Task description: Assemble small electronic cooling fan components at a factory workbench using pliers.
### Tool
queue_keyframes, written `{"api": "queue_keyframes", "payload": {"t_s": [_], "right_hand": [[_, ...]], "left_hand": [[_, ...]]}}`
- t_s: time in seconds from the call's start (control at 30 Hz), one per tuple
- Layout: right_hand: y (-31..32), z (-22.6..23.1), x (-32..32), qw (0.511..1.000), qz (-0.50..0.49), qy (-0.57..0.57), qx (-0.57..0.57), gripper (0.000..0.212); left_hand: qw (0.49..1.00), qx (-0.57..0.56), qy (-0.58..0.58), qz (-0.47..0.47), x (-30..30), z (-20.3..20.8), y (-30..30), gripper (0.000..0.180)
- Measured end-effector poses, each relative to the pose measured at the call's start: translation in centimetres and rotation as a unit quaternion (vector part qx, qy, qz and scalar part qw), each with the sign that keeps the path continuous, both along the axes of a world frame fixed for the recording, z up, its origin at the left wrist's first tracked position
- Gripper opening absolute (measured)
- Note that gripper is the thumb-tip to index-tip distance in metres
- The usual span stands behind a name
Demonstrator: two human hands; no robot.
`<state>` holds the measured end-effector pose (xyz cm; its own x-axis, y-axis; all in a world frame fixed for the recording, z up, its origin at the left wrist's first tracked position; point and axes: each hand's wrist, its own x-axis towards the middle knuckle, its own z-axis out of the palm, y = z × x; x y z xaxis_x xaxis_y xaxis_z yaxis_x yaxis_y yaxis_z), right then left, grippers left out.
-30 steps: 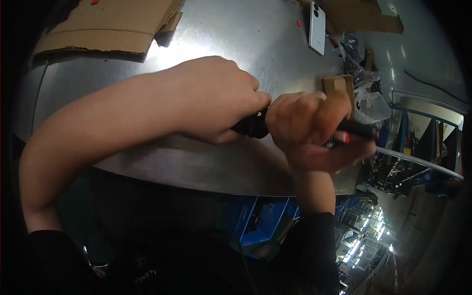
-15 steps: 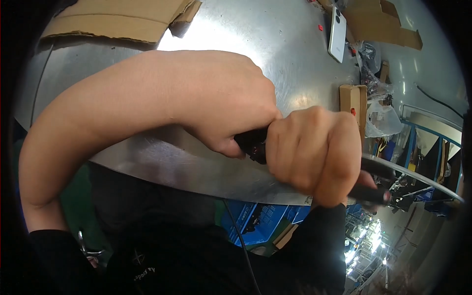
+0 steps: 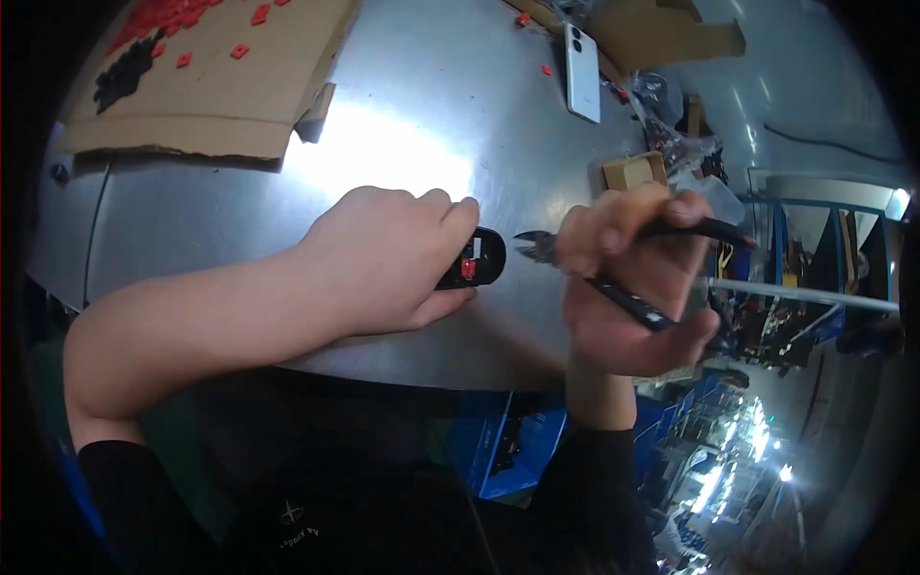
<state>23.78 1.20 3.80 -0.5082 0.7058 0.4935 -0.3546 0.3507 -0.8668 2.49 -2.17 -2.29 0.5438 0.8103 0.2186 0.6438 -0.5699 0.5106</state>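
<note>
My left hand (image 3: 388,254) is closed around a black plastic housing (image 3: 492,255) with a rounded end, held over the metal table. Inside its open face sit a small red part and a pale piece; the rest is hidden under my fingers. To the right, my right hand (image 3: 618,335) is turned palm up and holds diagonal cutting pliers (image 3: 539,246) with dark handles. Their metal jaws point left toward the housing, a short gap apart from it. Motion blurs this hand slightly, but the handles show between its fingers and across the palm.
A cardboard sheet (image 3: 206,120) at the far left carries many small red parts (image 3: 184,59) and a pile of black parts (image 3: 126,75). A white phone (image 3: 583,77), a small carton (image 3: 632,172) and plastic bags (image 3: 671,144) lie right. Below the table edge stands a blue crate (image 3: 532,450).
My hands have separated: the right one, with the pliers, has turned palm up and pulled off the housing. My left hand has moved lower and left, uncovering the housing's end. The view has shifted.
</note>
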Motion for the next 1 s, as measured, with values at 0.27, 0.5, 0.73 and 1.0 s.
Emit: {"api": "queue_keyframes", "payload": {"t_s": [0.27, 0.5, 0.73, 1.0], "right_hand": [[-2.6, -2.5, -1.7, 0.996, -0.054, 0.023, -0.067, 0.067], [-3.1, -3.1, -2.2, 0.993, -0.093, -0.064, 0.020, 0.074], [-3.4, -3.1, -2.4, 0.994, -0.078, -0.062, 0.042, 0.080], [-3.1, -3.4, -2.2, 0.995, -0.061, -0.039, 0.068, 0.080]], "left_hand": [[0.996, 0.070, 0.046, 0.041, 0.5, 0.9, -1.6, 0.068], [0.990, 0.122, 0.034, 0.057, 0.7, -0.2, -1.6, 0.061], [0.985, 0.151, 0.046, 0.064, 0.8, -0.4, -1.8, 0.055], [0.986, 0.148, 0.037, 0.066, 0.9, -0.6, -1.6, 0.055]]}}
